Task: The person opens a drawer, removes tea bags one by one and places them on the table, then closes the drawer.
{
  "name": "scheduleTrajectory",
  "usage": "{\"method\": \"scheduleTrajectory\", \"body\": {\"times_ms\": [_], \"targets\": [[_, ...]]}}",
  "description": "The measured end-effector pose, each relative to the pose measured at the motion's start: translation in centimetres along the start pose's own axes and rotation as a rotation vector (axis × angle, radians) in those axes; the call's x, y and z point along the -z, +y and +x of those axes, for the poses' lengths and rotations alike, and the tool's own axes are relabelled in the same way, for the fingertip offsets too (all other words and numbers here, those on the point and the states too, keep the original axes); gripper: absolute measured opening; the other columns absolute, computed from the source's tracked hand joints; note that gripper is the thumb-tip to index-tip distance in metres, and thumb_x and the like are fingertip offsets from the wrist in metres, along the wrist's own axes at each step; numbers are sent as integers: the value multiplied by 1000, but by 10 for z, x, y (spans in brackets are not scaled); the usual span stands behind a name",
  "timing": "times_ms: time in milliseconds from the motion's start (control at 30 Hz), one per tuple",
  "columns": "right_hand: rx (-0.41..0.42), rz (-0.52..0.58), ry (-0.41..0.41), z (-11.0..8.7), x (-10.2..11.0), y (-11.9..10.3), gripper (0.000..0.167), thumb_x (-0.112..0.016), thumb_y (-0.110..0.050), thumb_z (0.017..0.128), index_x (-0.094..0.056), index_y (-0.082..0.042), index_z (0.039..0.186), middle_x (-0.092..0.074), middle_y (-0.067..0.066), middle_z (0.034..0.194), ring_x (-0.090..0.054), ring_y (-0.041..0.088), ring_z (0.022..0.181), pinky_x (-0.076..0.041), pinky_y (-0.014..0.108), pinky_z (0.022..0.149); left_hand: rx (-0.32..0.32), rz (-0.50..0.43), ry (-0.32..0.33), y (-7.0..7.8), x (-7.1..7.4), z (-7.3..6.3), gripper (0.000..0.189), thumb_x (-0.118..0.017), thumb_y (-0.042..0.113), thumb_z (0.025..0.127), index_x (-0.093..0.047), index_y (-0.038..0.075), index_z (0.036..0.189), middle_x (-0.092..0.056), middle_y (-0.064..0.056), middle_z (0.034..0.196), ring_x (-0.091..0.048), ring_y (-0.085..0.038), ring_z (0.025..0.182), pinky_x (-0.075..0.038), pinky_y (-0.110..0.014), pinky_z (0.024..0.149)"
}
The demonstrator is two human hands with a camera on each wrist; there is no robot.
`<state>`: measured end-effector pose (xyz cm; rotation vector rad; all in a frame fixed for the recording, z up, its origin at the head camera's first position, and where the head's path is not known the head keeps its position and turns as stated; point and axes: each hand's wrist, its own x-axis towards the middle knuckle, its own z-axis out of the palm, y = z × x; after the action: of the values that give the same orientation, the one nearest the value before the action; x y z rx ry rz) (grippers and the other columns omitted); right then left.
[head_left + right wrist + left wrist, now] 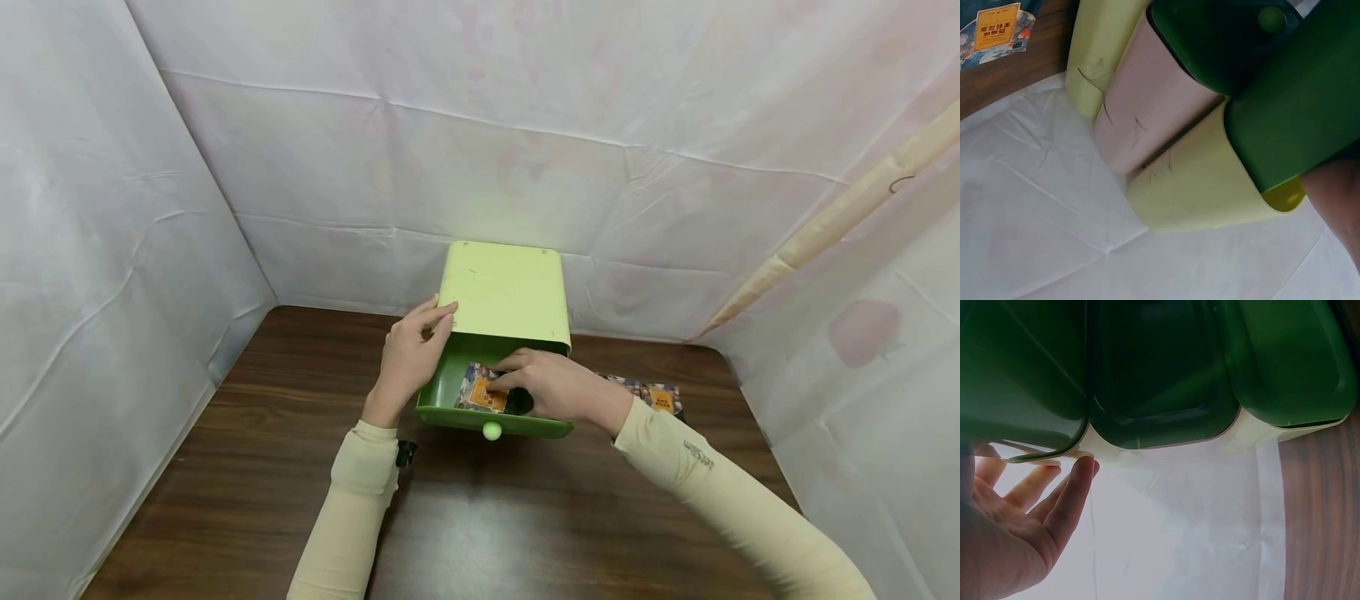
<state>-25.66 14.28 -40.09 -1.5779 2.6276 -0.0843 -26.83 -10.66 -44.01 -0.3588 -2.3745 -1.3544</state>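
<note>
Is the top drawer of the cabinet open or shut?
Open: the drawer juts out beyond the cabinet, with a printed packet visible inside.

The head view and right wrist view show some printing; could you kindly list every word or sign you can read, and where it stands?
None is legible.
Packet in the drawer, orange label: characters too small.
Packet on the table, orange label: characters too blurred.
Right sleeve, dark print: too small to tell.

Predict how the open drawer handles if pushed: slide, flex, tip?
Likely slides: the drawer sits partly inside its housing. Probably stiff, since its edges look straight. Pressed down, it might tip forward, as it juts out past the housing.
</note>
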Motion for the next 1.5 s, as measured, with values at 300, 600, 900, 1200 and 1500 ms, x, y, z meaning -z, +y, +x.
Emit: {"method": "scheduleTrajectory", "body": {"times_ms": [300,600,900,1200,1500], "targets": [[1,6,7,7,-2,0,53,-79,-33,83,-65,-12,129,-53,7,139,-47,21,128,-44,34,98,2,13,-4,4,2,0,33,-51,41,101,-66,28,128,-46,-1,146,-31,-14,36,-29,-31,34],[84,17,27,12,-5,-1,60,-78,-29,85,-56,-19,140,-48,4,144,-44,20,132,-42,35,99,-3,2,-12,3,3,-1,33,-52,39,101,-66,26,129,-46,-8,146,-50,-12,49,-30,-31,35],[120,-42,-35,10,-4,-3,57,-69,-1,85,-59,-24,137,-40,7,150,-40,34,134,-42,41,100,11,11,-9,5,2,-2,33,-51,40,101,-66,28,129,-47,-4,146,-53,-11,56,-31,-31,37],[84,-122,-35,12,1,-10,51,-73,-3,82,-62,-12,131,-42,8,149,-38,29,136,-37,41,104,19,6,-10,7,2,-4,34,-50,42,101,-66,29,128,-47,1,146,-46,-14,47,-29,-30,35],[78,-293,11,14,1,-18,65,-71,3,86,-52,-22,143,-52,9,134,-56,25,112,-49,35,87,6,11,-6,7,3,-5,34,-51,41,101,-66,28,128,-47,-3,145,-44,-14,46,-29,-30,35]]}}
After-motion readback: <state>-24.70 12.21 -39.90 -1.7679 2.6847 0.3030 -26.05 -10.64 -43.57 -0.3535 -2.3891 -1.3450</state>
